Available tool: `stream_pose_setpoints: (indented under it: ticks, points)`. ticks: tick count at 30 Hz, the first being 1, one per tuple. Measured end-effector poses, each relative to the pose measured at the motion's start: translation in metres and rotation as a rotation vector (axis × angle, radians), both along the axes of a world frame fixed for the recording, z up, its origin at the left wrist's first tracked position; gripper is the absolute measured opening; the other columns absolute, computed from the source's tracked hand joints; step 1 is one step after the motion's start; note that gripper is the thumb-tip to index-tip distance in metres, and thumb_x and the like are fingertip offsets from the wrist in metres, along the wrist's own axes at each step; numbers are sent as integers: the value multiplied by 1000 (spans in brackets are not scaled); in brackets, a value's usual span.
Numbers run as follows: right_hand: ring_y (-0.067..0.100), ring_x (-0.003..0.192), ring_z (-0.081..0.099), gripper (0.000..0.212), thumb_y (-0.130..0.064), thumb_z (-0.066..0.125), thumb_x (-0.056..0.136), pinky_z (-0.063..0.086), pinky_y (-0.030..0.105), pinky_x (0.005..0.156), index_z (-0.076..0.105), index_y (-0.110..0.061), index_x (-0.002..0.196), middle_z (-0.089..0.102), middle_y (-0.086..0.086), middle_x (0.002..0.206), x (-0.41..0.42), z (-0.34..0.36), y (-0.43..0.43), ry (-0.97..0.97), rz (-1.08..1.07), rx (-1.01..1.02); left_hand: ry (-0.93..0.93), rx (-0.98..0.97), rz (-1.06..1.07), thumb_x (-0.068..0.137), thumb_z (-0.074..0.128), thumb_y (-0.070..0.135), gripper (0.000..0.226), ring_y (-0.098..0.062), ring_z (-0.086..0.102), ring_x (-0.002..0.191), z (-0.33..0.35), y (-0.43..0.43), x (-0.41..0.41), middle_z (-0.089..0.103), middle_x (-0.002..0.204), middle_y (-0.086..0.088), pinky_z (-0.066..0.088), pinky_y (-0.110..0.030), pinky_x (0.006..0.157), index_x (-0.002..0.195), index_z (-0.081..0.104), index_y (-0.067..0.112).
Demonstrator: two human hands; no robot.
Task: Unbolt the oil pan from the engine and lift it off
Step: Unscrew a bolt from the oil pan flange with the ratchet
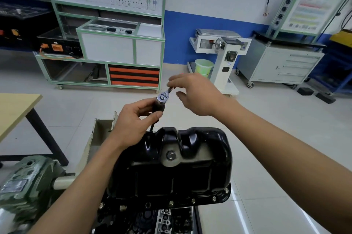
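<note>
My left hand [137,117] was wrapped round the dark barrel [159,107] just under the chrome head of the ratchet [162,98]. My right hand [198,94], farther out, pinched the ratchet's handle between thumb and fingertips; most of the handle was hidden under them. From the barrel a thin black extension shaft [151,127] ran almost straight down to the far left corner of the oil pan [171,173], which sat below and nearer me than both hands. The pan was glossy black pressed steel, deep, with rounded humps and a drain plug [170,154] on top. It rested on the engine [167,220], with small bright flange bolts [193,200] seated along its near edge.
</note>
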State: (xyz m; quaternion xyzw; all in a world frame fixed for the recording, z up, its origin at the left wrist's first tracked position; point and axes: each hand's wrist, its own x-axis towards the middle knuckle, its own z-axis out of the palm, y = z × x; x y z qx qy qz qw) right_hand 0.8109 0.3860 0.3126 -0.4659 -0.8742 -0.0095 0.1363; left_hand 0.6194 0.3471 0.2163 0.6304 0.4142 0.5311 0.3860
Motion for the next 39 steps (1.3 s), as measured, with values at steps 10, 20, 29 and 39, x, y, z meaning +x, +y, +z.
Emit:
stream_pose_setpoints:
  ticks: [10,20,29,39]
  points:
    - [14,65,57,33,-47,68,85,50,31,61,69,-22,63,61,-3,61,-2,12,-45,-84,-103,-145,12,24,149,76,88,9,31,-9,72,78,-5,0,5,76,85,12,55,-26,77,97,71,22]
    - [16,57,54,34,-43,72,85,45,30,55,67,-18,62,56,-4,55,-22,18,-54,-90,-62,-221,-23,54,139,77,85,2,32,-26,70,80,-4,-1,3,74,84,1,57,-39,78,93,67,22]
    - [28,103,61,43,-6,53,93,49,35,79,71,-35,120,69,1,114,-7,11,-16,-167,-94,7,97,32,33,85,80,7,41,-8,74,92,-1,-5,2,78,99,10,56,-21,92,111,72,36]
    - [18,138,46,45,-2,54,95,39,36,110,65,-23,133,48,-6,152,-5,0,-17,4,84,-71,79,44,-77,85,78,16,30,-14,73,100,-1,-4,-3,78,104,8,56,-26,94,110,74,33]
